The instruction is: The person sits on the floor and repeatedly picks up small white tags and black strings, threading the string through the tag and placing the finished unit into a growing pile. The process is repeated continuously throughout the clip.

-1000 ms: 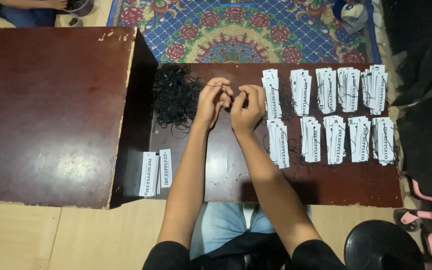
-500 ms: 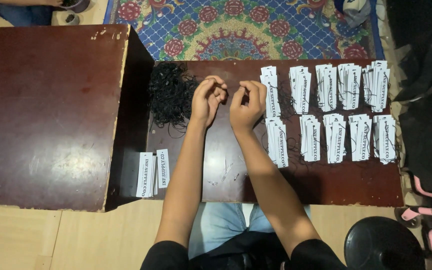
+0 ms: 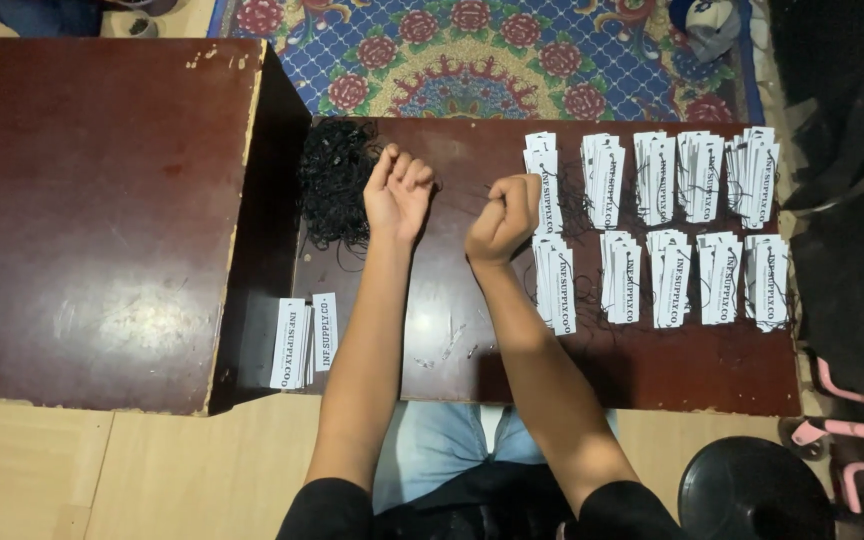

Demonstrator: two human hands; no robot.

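My left hand (image 3: 399, 190) is curled shut beside a tangled pile of thin black strings (image 3: 334, 182) on the dark low table (image 3: 452, 330). It seems to pinch one string (image 3: 457, 190) that runs toward my right hand. My right hand (image 3: 504, 215) is a fist at the left end of the tag rows, holding a white paper tag (image 3: 549, 195) against the first stack. Two rows of white tag stacks (image 3: 662, 220), with strings on them, lie to the right of my hands.
A larger dark wooden table (image 3: 102, 210) stands at the left, and a small stack of white tags (image 3: 302, 340) lies beside it. A patterned rug (image 3: 492, 50) lies beyond the table. A black round stool (image 3: 752, 495) is at the bottom right.
My hands were together at the table's middle and have drawn apart. The left went toward the string pile, the right toward the tag stacks.
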